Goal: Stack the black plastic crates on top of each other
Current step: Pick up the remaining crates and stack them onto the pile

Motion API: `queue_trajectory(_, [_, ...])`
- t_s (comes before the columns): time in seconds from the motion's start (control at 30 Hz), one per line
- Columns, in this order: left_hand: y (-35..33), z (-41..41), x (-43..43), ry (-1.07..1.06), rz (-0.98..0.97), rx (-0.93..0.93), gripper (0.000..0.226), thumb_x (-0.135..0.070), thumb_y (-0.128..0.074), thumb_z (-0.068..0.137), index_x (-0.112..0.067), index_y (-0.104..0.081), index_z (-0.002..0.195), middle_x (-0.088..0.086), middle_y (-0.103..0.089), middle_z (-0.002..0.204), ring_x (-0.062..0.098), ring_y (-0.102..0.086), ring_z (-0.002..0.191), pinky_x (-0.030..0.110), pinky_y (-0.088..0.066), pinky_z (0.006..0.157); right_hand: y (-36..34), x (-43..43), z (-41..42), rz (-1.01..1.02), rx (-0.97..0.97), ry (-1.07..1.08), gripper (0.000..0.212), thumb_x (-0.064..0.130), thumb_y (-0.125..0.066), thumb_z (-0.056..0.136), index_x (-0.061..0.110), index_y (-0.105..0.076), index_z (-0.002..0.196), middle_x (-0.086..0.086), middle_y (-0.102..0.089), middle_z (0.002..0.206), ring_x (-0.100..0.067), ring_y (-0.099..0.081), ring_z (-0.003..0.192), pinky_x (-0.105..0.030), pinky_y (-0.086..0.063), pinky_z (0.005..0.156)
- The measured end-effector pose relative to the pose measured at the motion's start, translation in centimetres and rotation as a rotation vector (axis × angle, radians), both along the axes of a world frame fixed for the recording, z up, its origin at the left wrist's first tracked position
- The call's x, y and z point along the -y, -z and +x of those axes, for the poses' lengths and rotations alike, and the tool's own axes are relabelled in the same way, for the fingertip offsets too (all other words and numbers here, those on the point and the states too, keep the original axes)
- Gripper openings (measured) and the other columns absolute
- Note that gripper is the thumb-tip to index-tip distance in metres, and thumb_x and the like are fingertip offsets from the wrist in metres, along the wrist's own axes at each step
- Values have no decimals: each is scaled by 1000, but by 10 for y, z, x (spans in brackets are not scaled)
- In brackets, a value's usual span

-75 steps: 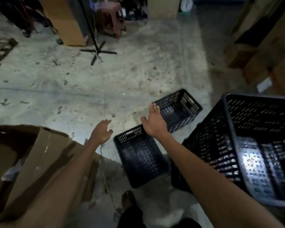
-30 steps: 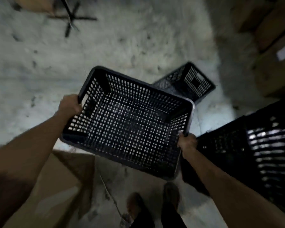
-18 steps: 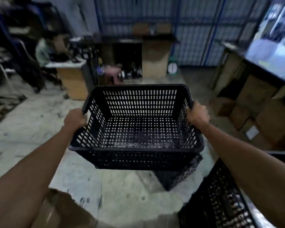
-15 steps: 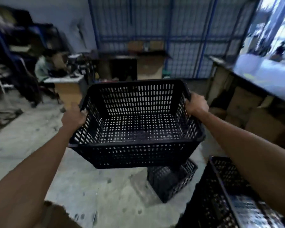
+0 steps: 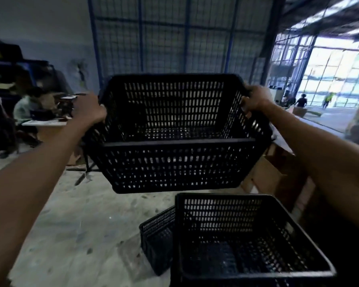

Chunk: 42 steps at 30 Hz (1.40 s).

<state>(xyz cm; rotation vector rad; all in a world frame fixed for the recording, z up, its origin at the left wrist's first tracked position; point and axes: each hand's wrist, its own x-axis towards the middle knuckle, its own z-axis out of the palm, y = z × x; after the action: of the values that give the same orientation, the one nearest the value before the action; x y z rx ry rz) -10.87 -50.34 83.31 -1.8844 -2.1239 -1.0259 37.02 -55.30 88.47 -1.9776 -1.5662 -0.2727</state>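
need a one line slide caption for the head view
Left hand and right hand hold a black slotted plastic crate aloft by its ends, above a second black plastic crate.

The stained concrete floor (image 5: 81, 224) carries a small black crate (image 5: 157, 241) at 6 o'clock (larger crate (image 5: 247, 235) just beside, at 5) and cardboard boxes (image 5: 266, 179) at 3.

i count three black plastic crates: one raised crate (image 5: 174, 166) up in the air, one large crate (image 5: 226, 216) low on the right, and one small crate (image 5: 157, 241) on the floor just beside it. two hands are in my view, a left hand (image 5: 89, 110) and a right hand (image 5: 255, 99). i count three people further off: one seated person (image 5: 24, 106) on the left, one dark figure (image 5: 301, 101) and one yellow-green figure (image 5: 327, 98) in the bright doorway. the cardboard boxes on the right are too dim to count.
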Motion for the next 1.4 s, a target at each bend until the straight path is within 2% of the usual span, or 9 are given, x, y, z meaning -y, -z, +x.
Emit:
queue_trajectory(0.27, [22,110,58,211,-278,-78,30,-14,-61,82,-2,-67,109,23,-65,116,40,-60,108,35,-46,81,41,84,106,-157,10,58,47,19,-64,91,7,-58,136,-29,-63,122,-41,-60,114,-39,-46,91])
queue_trajectory(0.37, [33,135,69,241,-310,-60,37,-15,-60,84,-2,-66,118,21,-65,117,40,-60,102,32,-41,72,64,105,131,-214,-21,52,44,13,-63,92,8,-58,136,-28,-64,118,-36,-65,103,-31,-42,78])
queue_trajectory(0.47, [45,154,78,305,-343,-22,22,-12,-56,84,-1,-66,100,17,-62,98,25,-53,69,33,-43,70,88,119,150,-273,-73,57,37,9,-59,94,3,-61,130,-24,-69,102,-18,-69,69,-28,-43,73])
queue_trajectory(0.67, [70,181,93,325,-337,-31,7,-10,-54,81,-16,-51,78,-2,-44,67,20,-44,59,34,-44,74,114,136,176,-272,-102,77,38,15,-63,92,3,-63,128,-27,-70,106,-39,-69,95,-37,-51,66])
queue_trajectory(0.87, [96,198,96,324,-343,-25,20,-6,-59,75,-18,-46,67,-6,-36,64,16,-35,54,31,-37,61,135,138,198,-278,-152,64,35,16,-61,94,14,-62,129,-22,-74,97,-4,-61,37,-31,-60,59])
queue_trajectory(1.1, [109,217,90,348,-329,-61,6,-2,-53,76,-7,-56,75,10,-53,75,23,-48,70,31,-38,69,159,131,210,-342,-171,26,50,21,-58,95,22,-50,144,-23,-70,115,-40,-68,104,-48,-55,92])
queue_trajectory(1.2, [109,221,86,330,-385,-38,4,-4,-53,81,-6,-56,79,18,-55,88,30,-56,81,33,-39,70,157,124,213,-363,-131,38,52,26,-60,93,28,-49,144,-19,-71,116,-35,-69,101,-42,-54,93])
queue_trajectory(1.33, [100,224,84,341,-473,-131,6,-1,-60,80,2,-59,84,25,-59,109,38,-59,103,38,-48,79,156,122,223,-469,-298,-27,76,12,-69,89,25,-30,153,-14,-71,97,-21,-68,62,-33,-60,56])
queue_trajectory(1.4, [98,224,83,341,-481,-181,12,0,-62,78,7,-59,87,27,-59,107,39,-58,101,41,-48,80,157,128,230,-537,-310,-62,85,9,-71,87,23,-23,156,-17,-65,121,-27,-70,88,-35,-60,70])
